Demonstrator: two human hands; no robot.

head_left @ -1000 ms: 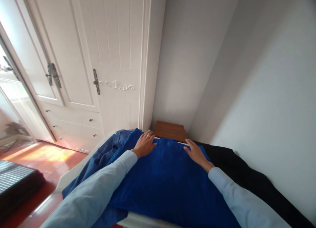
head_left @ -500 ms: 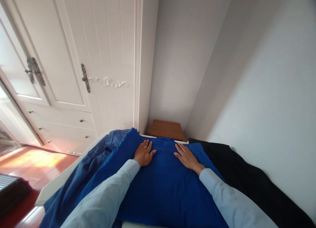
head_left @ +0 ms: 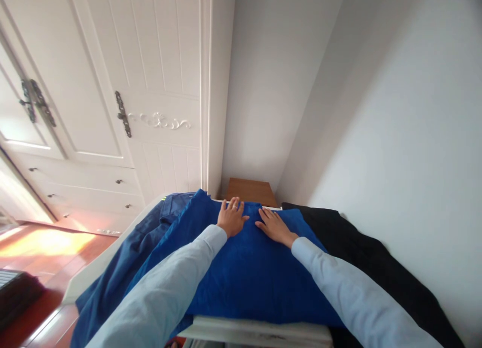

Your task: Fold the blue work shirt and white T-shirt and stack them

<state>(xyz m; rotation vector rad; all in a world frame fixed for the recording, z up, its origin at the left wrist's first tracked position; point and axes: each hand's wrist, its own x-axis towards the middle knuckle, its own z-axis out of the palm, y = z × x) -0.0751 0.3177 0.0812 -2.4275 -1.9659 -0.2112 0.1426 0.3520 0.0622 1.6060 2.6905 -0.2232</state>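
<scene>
A bright blue garment (head_left: 259, 282), apparently a shirt, lies spread over a white tabletop. My left hand (head_left: 231, 218), with a ring on one finger, rests near its far edge, fingers spread. Just to the right, my right hand (head_left: 276, 226) lies on the same cloth with its fingers stretched out. Neither hand grips anything. Under the blue cloth on the left is a darker navy garment (head_left: 143, 242) with a small yellow-green mark. Black cloth (head_left: 361, 257) spreads out on the right side, along the wall.
A white wardrobe (head_left: 165, 62) with dark metal handles stands at the left. Behind the table sits a brown wooden piece (head_left: 251, 191) in the corner by the grey wall (head_left: 406, 127). A dark object (head_left: 18, 293) is low at the left, on the reddish wooden floor (head_left: 56, 247).
Both hands have moved toward the garment's far edge, and the left one has shifted inward, closer to the right. The view has moved slightly, showing the table's near edge.
</scene>
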